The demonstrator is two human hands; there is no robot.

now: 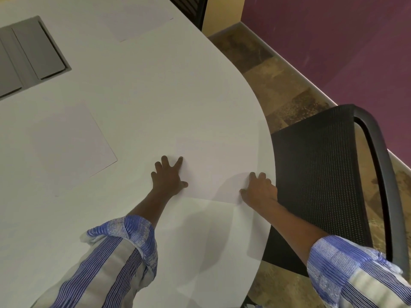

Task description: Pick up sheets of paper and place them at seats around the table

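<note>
A white sheet of paper point(213, 167) lies flat near the curved right edge of the white table point(155, 90), in front of a black mesh chair point(322, 178). My left hand point(168, 177) presses flat on the sheet's left edge, fingers spread. My right hand point(260, 188) rests on the sheet's near right corner with fingers curled down onto it. A second sheet point(64, 141) lies at the left. A third sheet point(138, 21) lies at the far side of the table.
Grey cable-box flaps point(31, 52) are set into the tabletop at the upper left. Another black chair point(191, 7) stands at the far edge. Beyond the table are brown patterned floor and a purple wall point(333, 41).
</note>
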